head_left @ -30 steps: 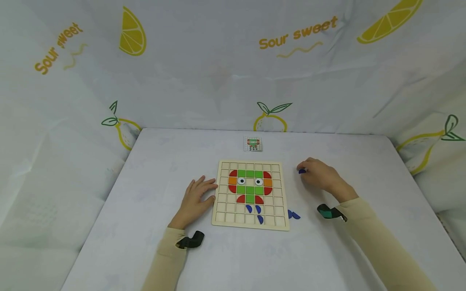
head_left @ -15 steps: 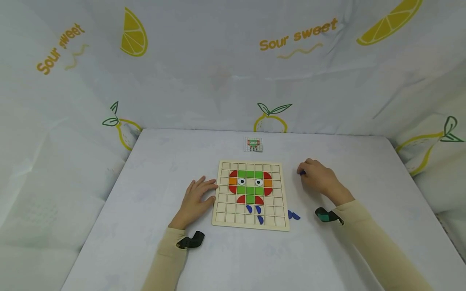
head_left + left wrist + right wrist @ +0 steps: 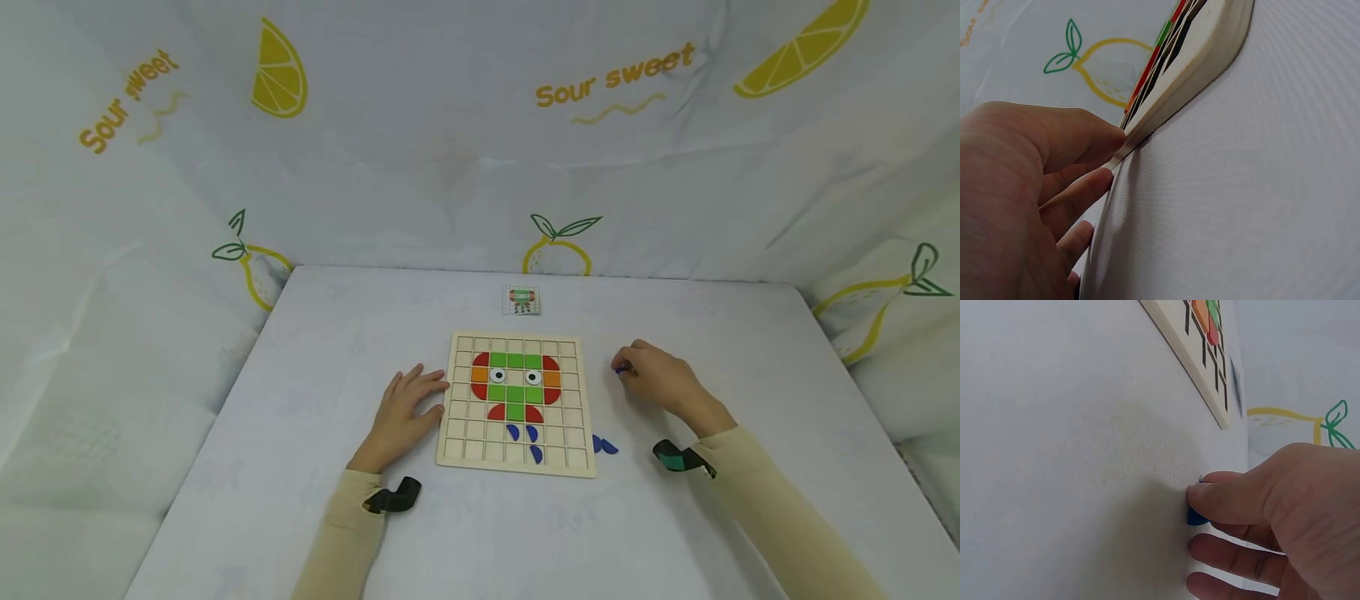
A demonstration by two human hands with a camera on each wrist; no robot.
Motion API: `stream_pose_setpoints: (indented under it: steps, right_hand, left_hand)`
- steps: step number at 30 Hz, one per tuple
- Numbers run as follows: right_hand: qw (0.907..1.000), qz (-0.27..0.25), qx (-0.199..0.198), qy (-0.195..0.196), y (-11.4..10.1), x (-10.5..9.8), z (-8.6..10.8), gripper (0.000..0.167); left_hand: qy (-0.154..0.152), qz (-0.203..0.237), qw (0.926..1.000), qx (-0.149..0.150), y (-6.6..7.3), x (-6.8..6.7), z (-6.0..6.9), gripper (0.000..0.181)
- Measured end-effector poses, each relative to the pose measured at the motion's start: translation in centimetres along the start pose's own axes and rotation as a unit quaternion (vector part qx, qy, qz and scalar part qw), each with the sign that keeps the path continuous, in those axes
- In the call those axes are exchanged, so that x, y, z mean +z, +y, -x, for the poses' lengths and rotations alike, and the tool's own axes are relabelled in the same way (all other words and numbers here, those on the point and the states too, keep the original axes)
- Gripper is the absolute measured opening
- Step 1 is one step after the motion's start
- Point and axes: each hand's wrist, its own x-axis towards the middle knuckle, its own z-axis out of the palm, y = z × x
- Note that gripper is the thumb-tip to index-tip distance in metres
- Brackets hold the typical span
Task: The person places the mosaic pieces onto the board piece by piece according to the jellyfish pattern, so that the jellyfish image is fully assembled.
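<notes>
A wooden grid board [image 3: 465, 450] lies on the table, bearing green, red and orange pieces, two eye pieces and a few blue ones. My left hand [image 3: 400, 419] lies at its left edge, thumb and fingertips touching the rim, as the left wrist view also shows. Off the board's right side, my right hand [image 3: 666, 382] pinches a blue piece [image 3: 1195, 515] between thumb and index finger, close to the tabletop. The fingers cover much of that piece. Two blue half-moon pieces [image 3: 609, 447] lie beside the board's lower right corner, one partly against its edge.
Behind the board lies a small picture card [image 3: 522, 300] with a similar coloured figure. A white cloth [image 3: 442, 183] printed with lemons hangs at the back and sides of the table [image 3: 525, 533].
The right hand has shifted slightly toward the person, with the blue piece turning in its fingers. The left hand and the board stay where they were.
</notes>
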Motion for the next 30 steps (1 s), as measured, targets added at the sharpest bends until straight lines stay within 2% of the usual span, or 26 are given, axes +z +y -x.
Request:
stream_pose_setpoints:
  steps: [8, 12, 19, 30]
  right_hand:
    - [0.9998, -0.021, 0.004, 0.001, 0.3, -0.1, 0.7, 0.014]
    - [0.9988, -0.048, -0.001, 0.006, 0.1, -0.5, 1.1, 0.014]
    - [0.9956, -0.092, -0.013, 0.008, -1.3, -1.1, 1.5, 0.014]
    - [0.9923, -0.117, -0.026, 0.034, -3.6, -1.5, 2.1, 0.013]
  left_hand:
    - [0.001, -0.002, 1.0000, 0.005, -0.1, 0.0, 0.0, 0.035]
    - [0.001, -0.004, 1.0000, 0.004, 0.0, 0.1, 0.0, 0.035]
    - [0.003, -0.004, 1.0000, 0.003, 0.0, 0.0, 0.1, 0.035]
    - [-0.002, -0.003, 1.0000, 0.002, 0.3, -0.2, 0.1, 0.034]
